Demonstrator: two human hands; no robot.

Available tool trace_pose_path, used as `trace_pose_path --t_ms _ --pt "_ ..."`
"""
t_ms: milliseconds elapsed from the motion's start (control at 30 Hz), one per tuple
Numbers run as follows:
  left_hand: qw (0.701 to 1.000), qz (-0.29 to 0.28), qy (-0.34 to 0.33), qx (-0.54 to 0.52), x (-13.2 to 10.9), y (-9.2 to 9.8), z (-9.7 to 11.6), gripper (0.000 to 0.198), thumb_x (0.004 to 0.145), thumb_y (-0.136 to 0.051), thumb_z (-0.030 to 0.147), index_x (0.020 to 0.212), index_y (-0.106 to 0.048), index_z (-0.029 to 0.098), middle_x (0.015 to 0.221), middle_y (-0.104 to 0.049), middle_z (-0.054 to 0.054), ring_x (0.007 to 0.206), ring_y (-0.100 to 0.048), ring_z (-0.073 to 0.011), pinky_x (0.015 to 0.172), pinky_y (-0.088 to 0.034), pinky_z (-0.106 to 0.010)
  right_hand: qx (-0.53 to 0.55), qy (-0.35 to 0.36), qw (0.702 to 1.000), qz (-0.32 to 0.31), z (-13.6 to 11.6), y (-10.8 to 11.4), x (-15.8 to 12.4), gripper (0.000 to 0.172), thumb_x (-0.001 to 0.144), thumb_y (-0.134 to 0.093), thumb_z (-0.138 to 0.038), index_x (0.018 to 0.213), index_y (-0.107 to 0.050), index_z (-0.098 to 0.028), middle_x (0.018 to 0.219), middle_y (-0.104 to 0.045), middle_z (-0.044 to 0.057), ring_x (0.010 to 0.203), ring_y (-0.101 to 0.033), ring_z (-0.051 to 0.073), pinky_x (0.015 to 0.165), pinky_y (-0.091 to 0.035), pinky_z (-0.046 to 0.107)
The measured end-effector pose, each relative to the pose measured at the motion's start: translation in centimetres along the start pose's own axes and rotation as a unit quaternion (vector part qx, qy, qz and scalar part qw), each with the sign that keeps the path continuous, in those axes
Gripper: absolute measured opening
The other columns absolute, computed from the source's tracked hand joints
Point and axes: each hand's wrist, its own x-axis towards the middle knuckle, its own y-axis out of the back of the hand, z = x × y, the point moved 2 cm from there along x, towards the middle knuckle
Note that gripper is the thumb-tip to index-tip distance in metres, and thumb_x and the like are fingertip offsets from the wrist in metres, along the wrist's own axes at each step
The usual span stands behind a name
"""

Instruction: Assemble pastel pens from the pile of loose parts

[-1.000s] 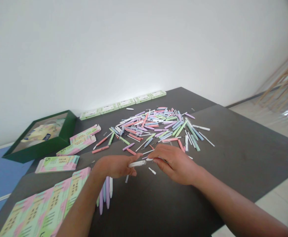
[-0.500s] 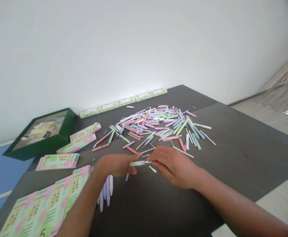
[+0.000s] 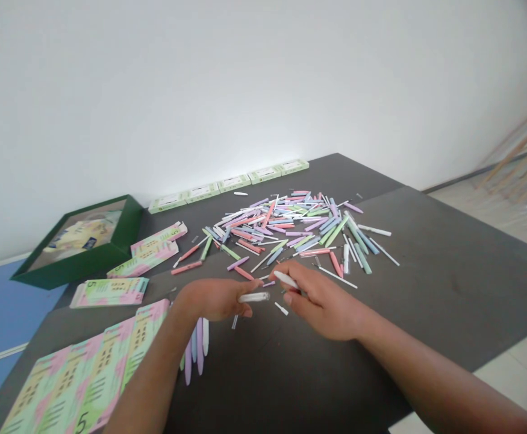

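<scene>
The left hand (image 3: 220,299) holds a pale tube (image 3: 253,297) between thumb and fingers. Just beside it, the right hand (image 3: 320,299) grips a white piece (image 3: 285,279); beyond both, pens (image 3: 297,234) lie heaped on the surface (image 3: 281,386).

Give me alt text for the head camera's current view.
The left hand holds a white tube and the right hand a white tapered piece, over a dark table. Beyond lies a heap of multicoloured pen parts; pink-and-green cartons and a green box sit on the left.
</scene>
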Motion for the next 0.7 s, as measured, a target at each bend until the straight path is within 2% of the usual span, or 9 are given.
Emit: trace_pose_path --t_ms 100,200,267,333,400,467,567,700 --pt "1.000 -0.017 -0.008 0.014 0.0 0.1 0.3 0.053 0.085 -0.052 0.034 0.135 -0.040 0.024 0.112 -0.066 -0.006 0.088 -0.063 -0.0229 0.071 -0.046 -0.027 0.204 -0.039 0.978 0.016 1.4 -1.3 0.5 0.023 0.086 -0.048 -0.022 0.108 -0.052 -0.019 0.067 -0.042 -0.004 0.056 -0.038 0.009 0.053 -0.032 0.022" --pt "1.000 -0.026 -0.014 0.005 0.2 0.3 0.7 0.037 0.085 -0.053 0.032 0.120 -0.056 0.021 0.098 -0.070 -0.004 0.080 -0.064 -0.0210 0.066 -0.045 -0.025 0.404 -0.043 0.913 -0.026 2.1 -3.4 0.9 0.025 0.086 -0.051 -0.031 0.105 -0.056 -0.016 0.060 -0.037 -0.007 0.047 -0.031 0.006 0.045 -0.026 0.020" --pt "0.999 -0.020 -0.034 -0.022 0.3 0.3 0.9 0.029 0.084 -0.054 0.029 0.111 -0.062 0.021 0.097 -0.071 -0.003 0.082 -0.063 -0.0202 0.069 -0.045 -0.024 0.489 -0.044 0.869 -0.055 2.2 -4.5 1.0 0.026 0.085 -0.052 -0.034 0.102 -0.057 -0.014 0.054 -0.036 -0.008 0.042 -0.027 0.005 0.041 -0.022 0.019" --pt "0.994 -0.017 -0.086 -0.067 0.4 0.3 1.1 0.025 0.085 -0.053 0.027 0.106 -0.065 0.023 0.103 -0.070 -0.002 0.088 -0.062 -0.0193 0.074 -0.045 -0.024 0.539 -0.044 0.838 -0.072 2.0 -5.1 1.1 0.027 0.085 -0.054 -0.035 0.101 -0.058 -0.013 0.054 -0.045 -0.006 0.038 -0.028 0.004 0.039 -0.021 0.018" --pt "0.983 -0.025 -0.148 -0.109 0.4 0.2 1.2 0.022 0.087 -0.050 0.025 0.100 -0.068 0.024 0.108 -0.068 -0.001 0.093 -0.061 -0.0184 0.080 -0.044 -0.023 0.567 -0.044 0.819 -0.078 1.8 -5.4 1.1 0.028 0.083 -0.056 -0.035 0.101 -0.058 -0.013 0.059 -0.057 -0.002 0.036 -0.032 0.003 0.036 -0.021 0.018" --pt "0.972 -0.036 -0.188 -0.135 0.4 0.2 1.3 0.024 0.089 -0.047 0.023 0.095 -0.070 0.023 0.110 -0.068 0.000 0.096 -0.061 -0.0178 0.083 -0.043 -0.023 0.589 -0.048 0.803 -0.076 1.7 -5.4 1.2 0.027 0.082 -0.058 -0.034 0.099 -0.059 -0.013 0.063 -0.062 0.001 0.035 -0.038 0.004 0.034 -0.024 0.017" --pt "0.972 -0.031 -0.182 -0.149 0.3 0.3 1.4 0.023 0.088 -0.048 0.021 0.098 -0.069 0.023 0.108 -0.069 0.000 0.096 -0.061 -0.0176 0.084 -0.043 -0.023 0.622 -0.063 0.776 -0.077 1.6 -5.4 1.2 0.025 0.081 -0.058 -0.031 0.099 -0.059 -0.013 0.063 -0.064 0.002 0.036 -0.046 0.007 0.034 -0.029 0.018" --pt "0.982 -0.009 -0.134 -0.134 0.4 0.5 1.4 0.023 0.088 -0.050 0.025 0.103 -0.067 0.024 0.105 -0.070 0.000 0.095 -0.062 -0.0188 0.081 -0.044 -0.024 0.648 -0.073 0.755 -0.061 1.2 -5.5 1.3 0.023 0.081 -0.058 -0.028 0.098 -0.060 -0.013 0.062 -0.063 0.002 0.037 -0.045 0.006 0.036 -0.030 0.018"
